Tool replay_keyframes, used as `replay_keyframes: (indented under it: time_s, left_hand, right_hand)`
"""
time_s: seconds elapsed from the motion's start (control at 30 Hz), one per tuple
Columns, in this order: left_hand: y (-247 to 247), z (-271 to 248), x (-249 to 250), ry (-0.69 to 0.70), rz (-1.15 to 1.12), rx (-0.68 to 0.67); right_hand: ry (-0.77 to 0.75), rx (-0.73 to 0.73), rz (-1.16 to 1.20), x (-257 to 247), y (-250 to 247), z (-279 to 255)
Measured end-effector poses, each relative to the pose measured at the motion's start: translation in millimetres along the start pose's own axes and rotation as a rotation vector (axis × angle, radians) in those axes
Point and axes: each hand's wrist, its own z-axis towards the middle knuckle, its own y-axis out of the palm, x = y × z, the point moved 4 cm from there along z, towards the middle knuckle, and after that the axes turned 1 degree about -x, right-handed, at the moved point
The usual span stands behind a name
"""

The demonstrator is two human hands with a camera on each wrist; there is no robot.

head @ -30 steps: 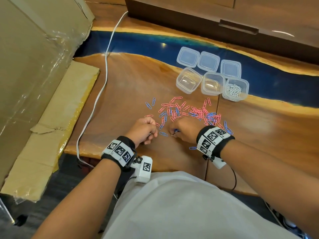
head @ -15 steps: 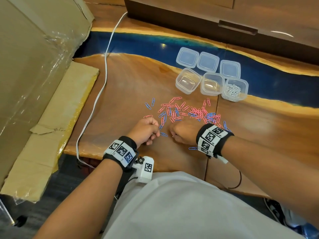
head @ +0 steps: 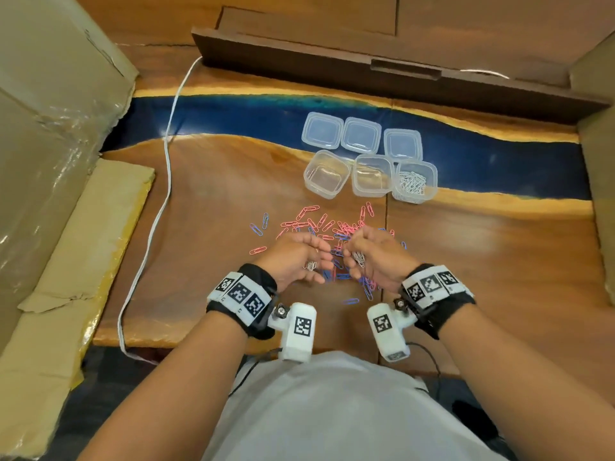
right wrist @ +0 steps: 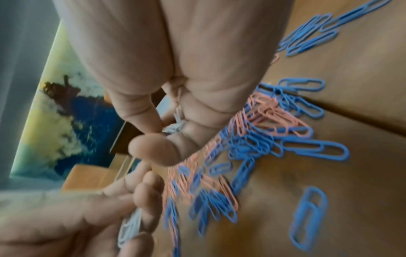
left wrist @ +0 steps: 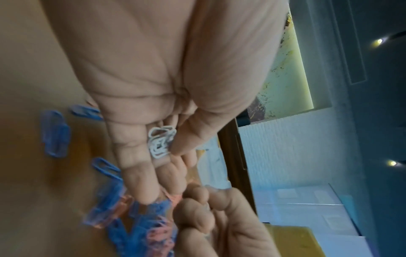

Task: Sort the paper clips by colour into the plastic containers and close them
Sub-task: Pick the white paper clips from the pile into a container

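Pink and blue paper clips (head: pixel 332 227) lie scattered on the wooden table (head: pixel 216 201). Both hands hover just above the near side of the pile, palms turned toward each other. My left hand (head: pixel 314 261) holds a small bunch of white clips (left wrist: pixel 161 140), the thumb pressing them against the fingers. My right hand (head: pixel 354 257) has curled fingers round more white clips (right wrist: pixel 175 125). Behind the pile stand three open clear containers: the left one (head: pixel 327 174) and middle one (head: pixel 372 176) look empty, the right one (head: pixel 416 183) holds white clips. Three lids (head: pixel 362 134) lie behind them.
A white cable (head: pixel 166 181) runs down the table's left side. Cardboard (head: pixel 50 94) stands at the left and more cardboard (head: pixel 595 161) at the right. A dark wooden board (head: pixel 366 74) borders the back. The table's near edge (head: pixel 166 341) is close to my body.
Both hands have lifted off the table and turned from knuckles-up to palms facing each other, so the white clips in them now show. The head view has shifted.
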Motion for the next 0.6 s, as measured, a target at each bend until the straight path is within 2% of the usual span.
replay_keyframes:
  time_s: [0.1, 0.2, 0.3, 0.37, 0.6]
  left_hand:
    - [27.8, 16.8, 24.1, -0.026, -0.076, -0.056]
    - [57.6, 33.4, 52.7, -0.029, -0.150, -0.105]
    - [83.9, 48.6, 81.1, -0.034, -0.198, -0.096]
    - [99.0, 58.3, 96.0, -0.043, -0.199, -0.072]
    - [146.3, 85.6, 131.4, -0.079, -0.163, -0.005]
  right_hand:
    - [-0.029, 0.047, 0.116, -29.7, -29.1, -0.7]
    - [-0.043, 0.154, 0.215, -65.4, -67.1, 6.8]
    - [-0.029, 0.295, 0.362, -93.9, -102.9, 14.3]
    - [-0.022, 0.362, 0.375, -105.4, -118.3, 16.1]
    - [0.032, 0.392, 0.380, -110.4, -139.1, 8.9]
